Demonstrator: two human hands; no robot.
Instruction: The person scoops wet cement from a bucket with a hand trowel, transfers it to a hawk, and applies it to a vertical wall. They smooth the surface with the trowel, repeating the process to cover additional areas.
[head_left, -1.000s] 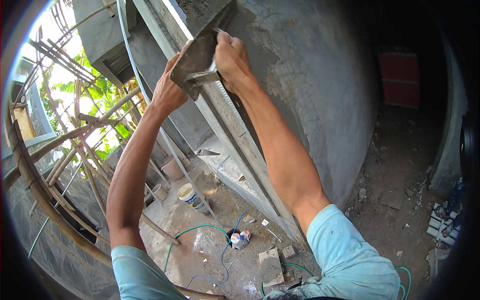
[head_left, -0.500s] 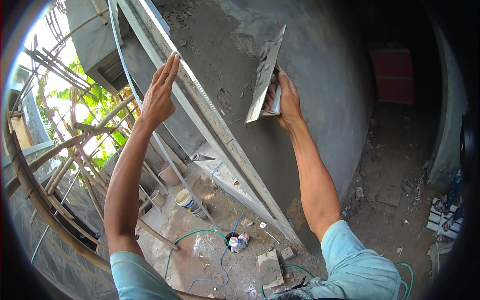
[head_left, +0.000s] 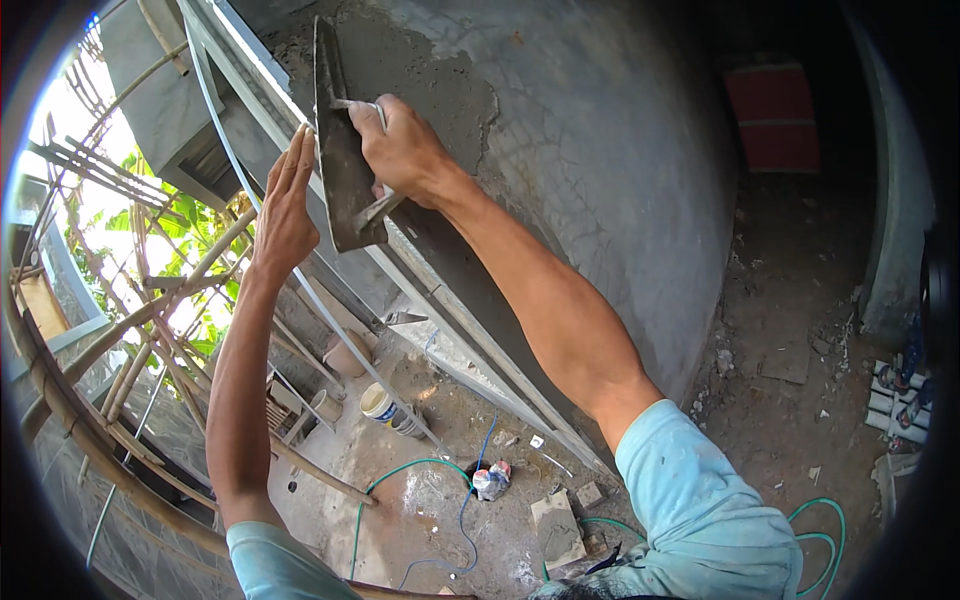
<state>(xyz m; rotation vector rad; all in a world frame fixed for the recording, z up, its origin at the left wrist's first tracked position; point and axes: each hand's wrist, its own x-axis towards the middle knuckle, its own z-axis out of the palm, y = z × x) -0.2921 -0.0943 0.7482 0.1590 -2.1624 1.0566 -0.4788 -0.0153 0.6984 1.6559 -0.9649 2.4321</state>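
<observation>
My right hand (head_left: 408,150) is wrapped round the handle of a plastering trowel (head_left: 345,190). Its long blade is tilted, smeared with grey mortar, and lies over the wall's left edge. Fresh mortar (head_left: 420,75) covers part of the grey wall (head_left: 590,200) beyond my right hand. My left hand (head_left: 287,205) has its fingers stretched out and together, resting against the long straight edge strip (head_left: 470,335) that runs along the wall's corner. The trowel blade stands just right of those fingertips and hides part of the strip.
Bamboo scaffolding poles (head_left: 130,290) stand at the left. Below lie a white bucket (head_left: 385,408), a green hose (head_left: 410,463), a concrete block (head_left: 557,530) and a red-and-white bundle (head_left: 490,482). White pipes (head_left: 897,405) are at the far right, and a red panel (head_left: 772,118) hangs behind.
My right hand has swung the trowel up and left, from the wall face to the edge beside my left hand. The blade has turned over. My left hand stays at the strip.
</observation>
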